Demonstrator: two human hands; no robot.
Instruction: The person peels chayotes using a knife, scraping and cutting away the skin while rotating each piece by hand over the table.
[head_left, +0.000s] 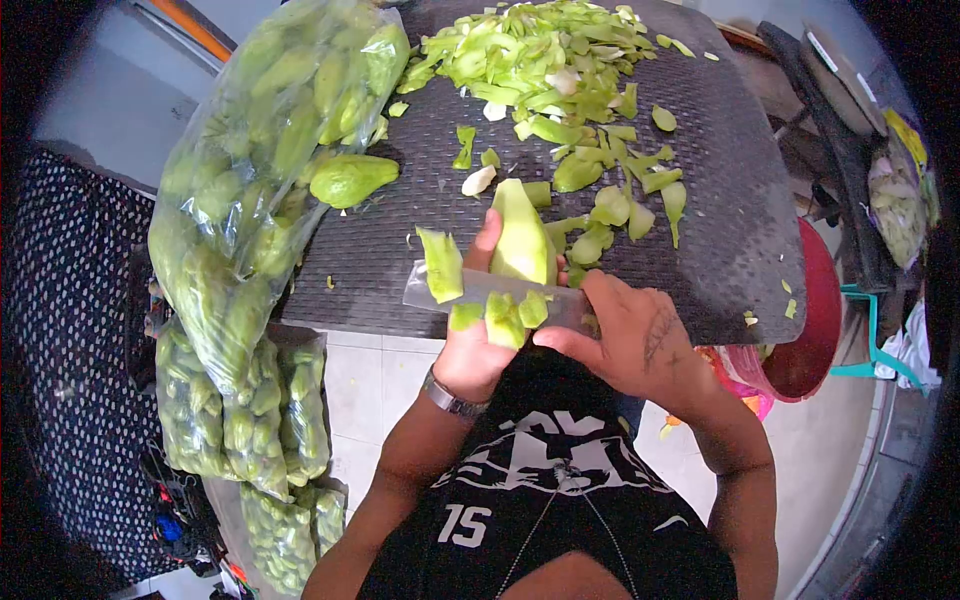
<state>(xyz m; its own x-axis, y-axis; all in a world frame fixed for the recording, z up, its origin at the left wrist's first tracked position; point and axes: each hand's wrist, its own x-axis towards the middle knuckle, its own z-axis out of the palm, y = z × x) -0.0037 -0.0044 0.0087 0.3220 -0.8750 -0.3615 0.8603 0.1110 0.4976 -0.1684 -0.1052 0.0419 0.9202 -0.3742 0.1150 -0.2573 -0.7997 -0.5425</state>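
A peeled, pale green chayote (pixel 522 235) is in my left hand (pixel 472 352), its narrow end pointing away from me over the table's near edge. My left thumb lies along its side. My right hand (pixel 640 335) grips a wide-bladed knife (pixel 565 308), its handle hidden in the fingers. The blade lies across the chayote's near end, tip to the left. Several pieces of green peel (pixel 441 265) cling to the blade. An unpeeled chayote (pixel 353 181) rests on the table, left of my hands.
A heap of peelings (pixel 545 60) covers the far part of the dark textured table (pixel 720 150). A large clear bag of chayotes (pixel 250 170) hangs over the left edge. More filled bags (pixel 250 420) stand below. A red tub (pixel 812 320) is at the right.
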